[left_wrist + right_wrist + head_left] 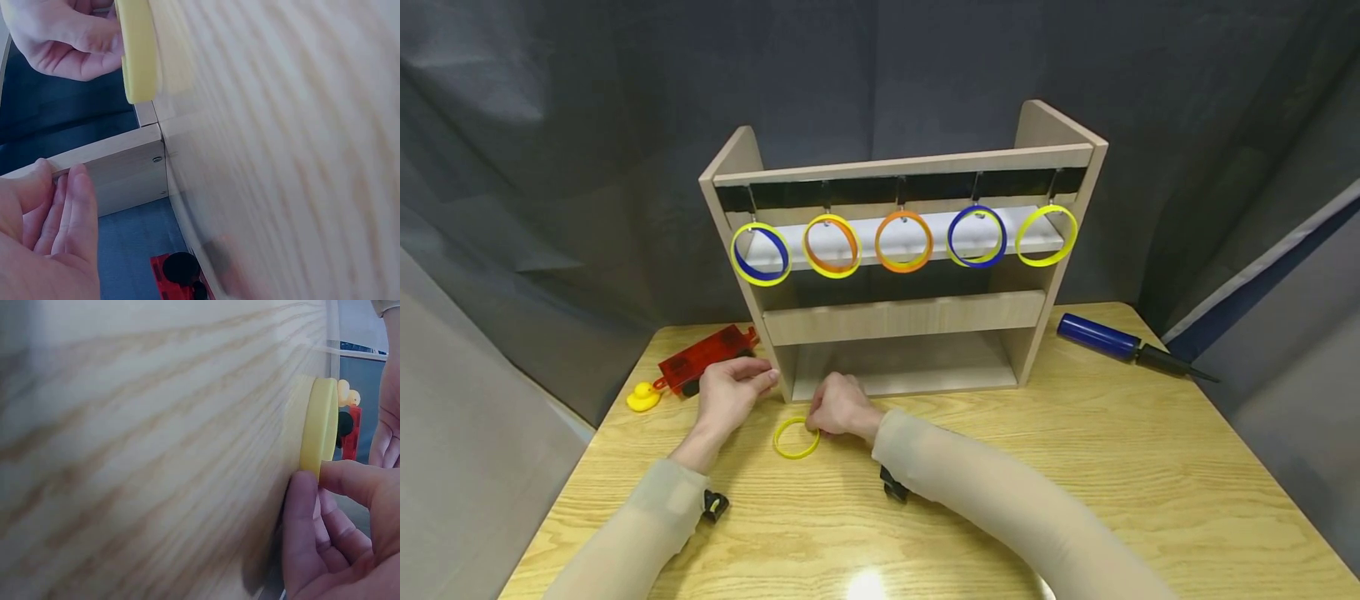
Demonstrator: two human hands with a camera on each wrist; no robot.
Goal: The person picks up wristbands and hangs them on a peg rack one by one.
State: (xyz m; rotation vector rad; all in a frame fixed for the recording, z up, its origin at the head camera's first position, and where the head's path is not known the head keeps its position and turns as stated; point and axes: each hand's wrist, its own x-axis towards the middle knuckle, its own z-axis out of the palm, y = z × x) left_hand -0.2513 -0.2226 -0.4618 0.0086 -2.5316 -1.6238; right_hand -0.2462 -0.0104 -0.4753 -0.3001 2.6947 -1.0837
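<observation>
My right hand (pixel 842 406) pinches the near right edge of a yellow ring (pixel 777 444), thumb on one face and fingers on the other. In the right wrist view, the yellow ring (pixel 319 428) stands out from the fingertips, close over the wooden table. My left hand (pixel 733 392) is by the lower left side panel of a wooden shelf unit (pixel 902 317). In the left wrist view its fingertips (pixel 80 175) overlap the panel's edge, with nothing seen between thumb and fingers. Yellow, blue and orange rings (pixel 904 265) hang from several hooks along the shelf's upper front.
On the table (pixel 1075 467), left of the shelf, lie a red toy wagon (pixel 703 358) and a yellow rubber duck (pixel 643 397). A blue hand pump (pixel 1097 337) with a black pointed end lies at the right rear. Dark curtains (pixel 880 75) hang behind.
</observation>
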